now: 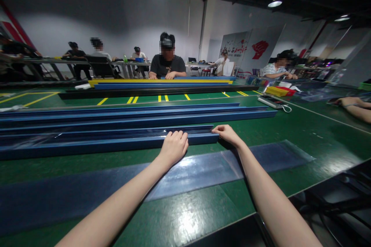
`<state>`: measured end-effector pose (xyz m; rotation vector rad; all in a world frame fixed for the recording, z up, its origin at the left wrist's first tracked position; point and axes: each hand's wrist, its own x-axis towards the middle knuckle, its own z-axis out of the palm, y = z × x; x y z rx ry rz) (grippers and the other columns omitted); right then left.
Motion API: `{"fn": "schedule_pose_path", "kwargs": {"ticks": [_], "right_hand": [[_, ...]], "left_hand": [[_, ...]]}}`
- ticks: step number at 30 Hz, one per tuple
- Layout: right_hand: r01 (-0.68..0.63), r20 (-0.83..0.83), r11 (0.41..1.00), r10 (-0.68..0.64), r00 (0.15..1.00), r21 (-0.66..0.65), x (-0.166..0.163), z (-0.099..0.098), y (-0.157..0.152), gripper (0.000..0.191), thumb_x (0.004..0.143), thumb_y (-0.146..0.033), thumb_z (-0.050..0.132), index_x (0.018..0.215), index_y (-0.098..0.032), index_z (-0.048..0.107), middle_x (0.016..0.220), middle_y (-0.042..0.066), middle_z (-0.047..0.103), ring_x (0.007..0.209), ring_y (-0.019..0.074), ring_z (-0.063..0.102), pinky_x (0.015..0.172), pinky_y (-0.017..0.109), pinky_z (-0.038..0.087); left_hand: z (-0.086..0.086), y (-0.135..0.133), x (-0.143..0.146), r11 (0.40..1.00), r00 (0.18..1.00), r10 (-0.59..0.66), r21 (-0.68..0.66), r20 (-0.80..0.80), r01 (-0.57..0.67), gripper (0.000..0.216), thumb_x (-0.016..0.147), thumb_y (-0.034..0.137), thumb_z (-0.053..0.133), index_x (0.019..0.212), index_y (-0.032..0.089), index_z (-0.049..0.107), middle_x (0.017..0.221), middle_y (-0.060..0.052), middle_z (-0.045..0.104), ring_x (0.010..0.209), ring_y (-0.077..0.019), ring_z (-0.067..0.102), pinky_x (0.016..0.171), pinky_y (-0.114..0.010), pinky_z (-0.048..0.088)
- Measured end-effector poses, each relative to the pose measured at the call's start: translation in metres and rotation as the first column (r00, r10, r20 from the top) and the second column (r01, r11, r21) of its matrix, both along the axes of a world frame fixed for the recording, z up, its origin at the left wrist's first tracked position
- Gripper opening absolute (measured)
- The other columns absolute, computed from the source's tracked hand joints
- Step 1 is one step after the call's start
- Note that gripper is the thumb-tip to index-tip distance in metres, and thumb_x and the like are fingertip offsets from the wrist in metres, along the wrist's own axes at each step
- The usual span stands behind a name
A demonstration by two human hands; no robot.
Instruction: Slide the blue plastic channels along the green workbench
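A long blue channel strip lies across the green table, with clear plastic film showing inside its trough. My left hand wraps its fingers over the near wall of this channel, not far from the right end. At that end, the thumb and fingers of my right hand are pinched together on the tip of the channel. Whether film is also between those fingers is too small to tell. A flat clear plastic sheet stretches under my forearms, nearer to me than the channel.
More blue channels lie parallel just beyond. Farther off are black strips and yellow strips, where a co-worker sits. A white device with a cord and a yellow tray stand at right. Another person's hand rests far right.
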<state>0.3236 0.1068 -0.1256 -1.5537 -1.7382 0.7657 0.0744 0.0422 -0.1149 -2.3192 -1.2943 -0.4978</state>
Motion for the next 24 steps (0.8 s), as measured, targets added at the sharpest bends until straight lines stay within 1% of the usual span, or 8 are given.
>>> {"fn": "schedule_pose_path", "kwargs": {"ticks": [9, 24], "right_hand": [[-0.021, 0.002, 1.000, 0.021, 1.000, -0.012, -0.0002, 0.0004, 0.0003, 0.027, 0.064, -0.038, 0.054, 0.064, -0.013, 0.063, 0.054, 0.001, 0.056, 0.050, 0.0099, 0.047, 0.050, 0.022, 0.034], [-0.001, 0.035, 1.000, 0.002, 0.999, -0.021, 0.0008, 0.0007, 0.0009, 0.026, 0.063, -0.038, 0.054, 0.064, -0.014, 0.064, 0.052, 0.001, 0.056, 0.049, 0.0104, 0.047, 0.049, 0.022, 0.034]], "left_hand": [[-0.0006, 0.0004, 0.0000, 1.000, 1.000, -0.001, -0.008, 0.002, 0.001, 0.022, 0.086, 0.022, 0.035, 0.087, 0.015, 0.056, 0.079, -0.007, 0.058, 0.077, -0.0205, 0.052, 0.067, -0.033, 0.031], [0.0000, -0.0001, 0.0004, 1.000, 1.000, -0.003, -0.008, 0.014, 0.003, 0.021, 0.086, 0.022, 0.035, 0.085, 0.015, 0.055, 0.079, -0.007, 0.058, 0.076, -0.0202, 0.052, 0.066, -0.033, 0.030]]}}
